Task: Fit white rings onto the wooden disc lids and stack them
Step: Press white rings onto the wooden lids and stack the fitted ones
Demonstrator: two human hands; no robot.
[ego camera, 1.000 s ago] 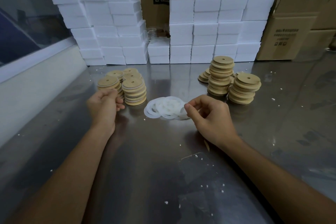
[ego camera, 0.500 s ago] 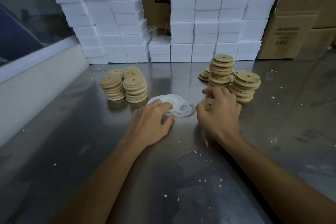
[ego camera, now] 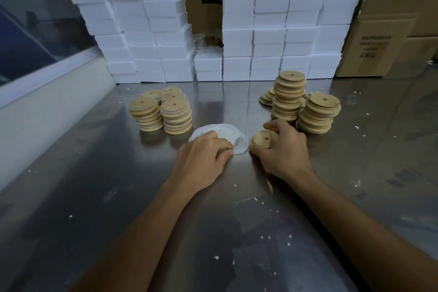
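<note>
A loose pile of white rings [ego camera: 225, 134] lies on the steel table between my hands. My left hand [ego camera: 203, 156] lies over the pile's near edge and pinches a ring between thumb and fingers. My right hand [ego camera: 283, 149] grips a wooden disc lid [ego camera: 264, 138] with a centre hole, tilted just above the table, right of the rings. Stacks of wooden lids with white rings fitted [ego camera: 175, 115] stand at the left. Taller stacks of bare wooden lids [ego camera: 289, 97] stand at the right, behind my right hand.
White foam boxes [ego camera: 272, 31] form a wall along the back of the steel table [ego camera: 118, 197]. Cardboard cartons [ego camera: 379, 40] stand at the back right. A low white ledge [ego camera: 47, 106] runs along the left. White crumbs dot the tabletop.
My left hand came from the left stacks to the ring pile and now pinches a ring. My right hand took a lid near the right stacks and drew it toward the rings.
</note>
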